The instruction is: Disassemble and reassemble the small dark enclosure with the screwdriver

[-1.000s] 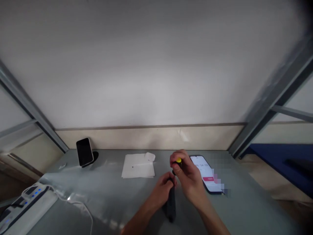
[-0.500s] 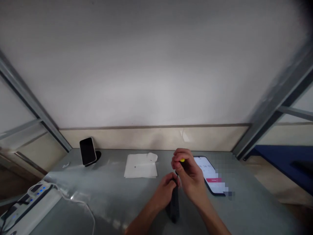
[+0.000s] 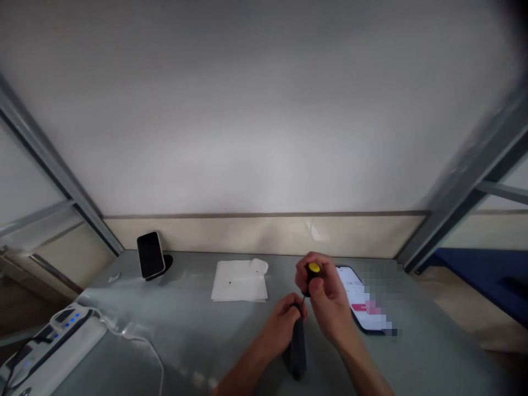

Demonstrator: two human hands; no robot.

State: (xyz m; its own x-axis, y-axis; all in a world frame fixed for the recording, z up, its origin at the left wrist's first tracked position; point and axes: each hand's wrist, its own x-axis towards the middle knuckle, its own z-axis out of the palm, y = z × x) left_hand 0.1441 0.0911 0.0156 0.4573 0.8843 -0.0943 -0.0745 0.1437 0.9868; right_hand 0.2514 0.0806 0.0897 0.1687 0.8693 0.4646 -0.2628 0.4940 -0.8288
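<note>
The dark elongated device (image 3: 298,357) is over the middle of the table (image 3: 185,330), well in from the right edge; whether its lower end rests on the surface or hangs just above, I can't tell from here. The left hand (image 3: 284,324) is closed around its far end, fingers wrapped, with no gap that I can see. Above that, the right hand (image 3: 328,294) is curled snugly about the handle of a yellow-capped screwdriver (image 3: 314,268), whose thin shaft points down at the device beside the left fingertips. Whether the tip is seated in anything is hidden.

That closeness is what I'd worry about: if the tip were poorly seated or pushed at a slant, it could skid off and jab the left fingers or scratch the casing. With only one end gripped, the device might also twist under the turning force.

Toward the far edge lies white paper (image 3: 239,289) with a tiny dark speck (image 3: 230,282) on it and another by its far right corner, too small to identify. If they're loose bits, a knock from the left hand or a tug on the sheet could scatter them. Near the far right corner, a lit phone (image 3: 361,302) lies just beside the right forearm; an elbow swung outward could shove it toward the right edge. A small screen on a stand (image 3: 150,256), by the far left corner, looks safely apart.
</note>
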